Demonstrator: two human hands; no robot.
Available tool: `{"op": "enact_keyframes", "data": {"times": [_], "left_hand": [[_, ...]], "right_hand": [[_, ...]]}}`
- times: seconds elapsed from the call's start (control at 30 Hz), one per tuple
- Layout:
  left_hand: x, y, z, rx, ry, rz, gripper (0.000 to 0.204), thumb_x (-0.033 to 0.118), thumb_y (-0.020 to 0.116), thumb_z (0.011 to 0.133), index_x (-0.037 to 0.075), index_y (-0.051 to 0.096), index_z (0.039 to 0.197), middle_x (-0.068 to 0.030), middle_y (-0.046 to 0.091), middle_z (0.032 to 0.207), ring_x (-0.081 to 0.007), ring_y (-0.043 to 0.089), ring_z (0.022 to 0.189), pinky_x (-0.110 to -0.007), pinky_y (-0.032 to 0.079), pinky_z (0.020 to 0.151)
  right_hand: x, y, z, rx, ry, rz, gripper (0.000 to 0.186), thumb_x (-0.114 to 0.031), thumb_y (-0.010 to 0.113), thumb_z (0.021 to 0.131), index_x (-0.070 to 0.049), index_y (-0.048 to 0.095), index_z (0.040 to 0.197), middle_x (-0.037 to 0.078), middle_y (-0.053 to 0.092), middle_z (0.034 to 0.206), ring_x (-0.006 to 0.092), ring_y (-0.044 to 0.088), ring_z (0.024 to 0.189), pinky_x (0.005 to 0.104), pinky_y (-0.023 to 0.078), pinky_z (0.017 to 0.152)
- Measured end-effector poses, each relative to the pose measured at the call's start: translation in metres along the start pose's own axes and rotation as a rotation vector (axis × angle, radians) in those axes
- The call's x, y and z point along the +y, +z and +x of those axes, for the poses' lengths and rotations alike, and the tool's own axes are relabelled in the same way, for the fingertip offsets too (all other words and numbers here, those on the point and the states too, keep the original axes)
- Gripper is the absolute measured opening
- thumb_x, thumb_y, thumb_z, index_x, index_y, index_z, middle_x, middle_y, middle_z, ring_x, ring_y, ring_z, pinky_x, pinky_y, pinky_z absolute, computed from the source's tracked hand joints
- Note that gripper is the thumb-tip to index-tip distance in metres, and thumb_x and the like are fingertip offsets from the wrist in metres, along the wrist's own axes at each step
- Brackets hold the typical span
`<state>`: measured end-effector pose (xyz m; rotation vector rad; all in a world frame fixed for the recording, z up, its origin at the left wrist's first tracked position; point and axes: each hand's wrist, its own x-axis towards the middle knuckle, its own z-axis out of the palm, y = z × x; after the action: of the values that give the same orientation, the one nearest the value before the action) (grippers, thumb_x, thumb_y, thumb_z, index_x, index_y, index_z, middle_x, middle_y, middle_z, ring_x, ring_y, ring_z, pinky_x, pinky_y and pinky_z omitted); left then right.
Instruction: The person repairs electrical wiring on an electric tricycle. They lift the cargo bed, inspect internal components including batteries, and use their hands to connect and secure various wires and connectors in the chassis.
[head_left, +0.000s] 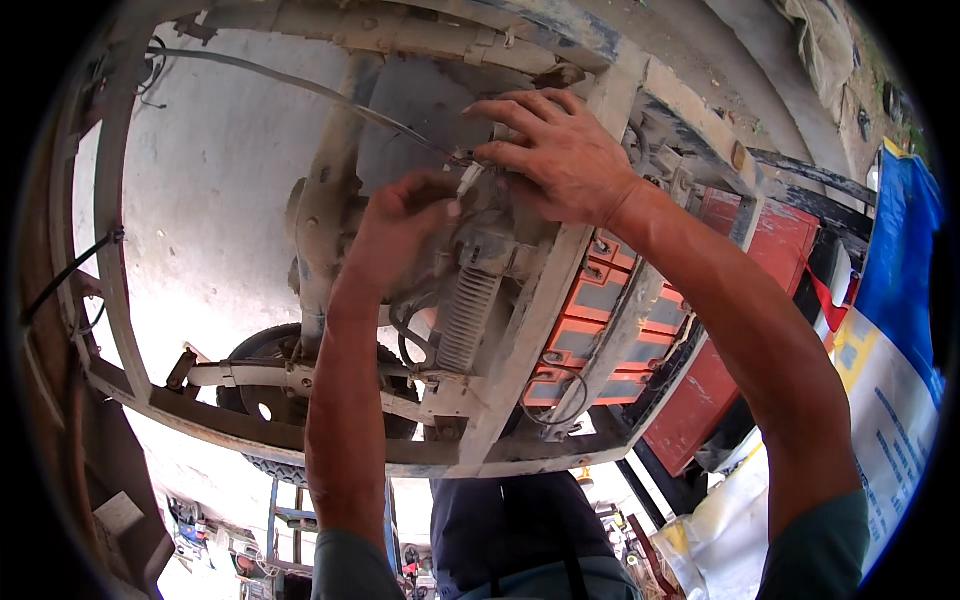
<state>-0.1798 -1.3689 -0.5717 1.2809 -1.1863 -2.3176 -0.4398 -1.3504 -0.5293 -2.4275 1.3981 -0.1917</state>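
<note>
A small white plug connector (470, 178) sits between my two hands, above the open metal frame. My left hand (405, 225), slightly blurred, pinches its lower end with thumb and fingers. From the far side my right hand (560, 150) reaches in, index fingertip against the wires at the connector's upper end; its other fingers stretch out above and its thumb is mostly hidden. A grey cable (290, 88) runs from the far left to these wires. Below the hands is a dusty unit with a ribbed, coil-like body (470, 318).
The dusty frame (530, 345) surrounds the work, with an axle tube (330, 165) and wheel (270, 365) inside. Orange-and-grey batteries (585, 330) stand right, beside a red panel (690, 420). A blue-and-white sheet (900, 270) hangs far right. Loose items lie on the floor at lower left.
</note>
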Motion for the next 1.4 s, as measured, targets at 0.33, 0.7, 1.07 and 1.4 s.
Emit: {"op": "enact_keyframes", "data": {"times": [0.33,0.7,1.07,1.4], "left_hand": [[-0.003,0.011,0.004,0.049,0.059,-0.012,0.022,0.003,0.069,0.097,0.000,0.073,0.119,-0.0018,0.074,0.102,-0.0078,0.065,0.091,-0.026,0.054,0.084],[-0.008,0.006,-0.004,0.130,0.069,0.173,0.019,0.006,0.070,0.096,-0.002,0.072,0.114,-0.0042,0.074,0.098,-0.0080,0.063,0.085,-0.026,0.052,0.076],[-0.015,-0.004,-0.002,0.105,0.034,-0.028,0.017,0.016,0.072,0.095,0.001,0.072,0.104,0.0000,0.071,0.091,-0.0074,0.059,0.086,-0.025,0.048,0.079],[-0.004,0.004,-0.007,0.079,0.086,0.047,0.011,0.002,0.063,0.095,0.000,0.070,0.103,0.0003,0.069,0.097,-0.0080,0.061,0.090,-0.027,0.051,0.083]], "right_hand": [[0.003,0.006,0.003,0.023,-0.031,-0.004,0.022,-0.028,0.073,0.088,-0.016,0.067,0.105,-0.002,0.057,0.142,0.0238,0.052,0.134,0.0454,0.040,0.111],[-0.001,0.002,0.004,0.020,-0.032,-0.010,0.019,-0.028,0.067,0.093,-0.012,0.065,0.102,0.002,0.059,0.140,0.0272,0.051,0.134,0.0464,0.041,0.110],[0.001,-0.001,0.004,-0.006,-0.033,0.002,0.024,-0.024,0.075,0.086,-0.012,0.064,0.104,0.001,0.060,0.137,0.0261,0.052,0.131,0.0449,0.042,0.107],[0.003,-0.003,0.000,-0.029,-0.078,0.022,0.025,-0.022,0.071,0.076,-0.011,0.070,0.099,0.005,0.061,0.134,0.0282,0.050,0.133,0.0484,0.040,0.108]]}}
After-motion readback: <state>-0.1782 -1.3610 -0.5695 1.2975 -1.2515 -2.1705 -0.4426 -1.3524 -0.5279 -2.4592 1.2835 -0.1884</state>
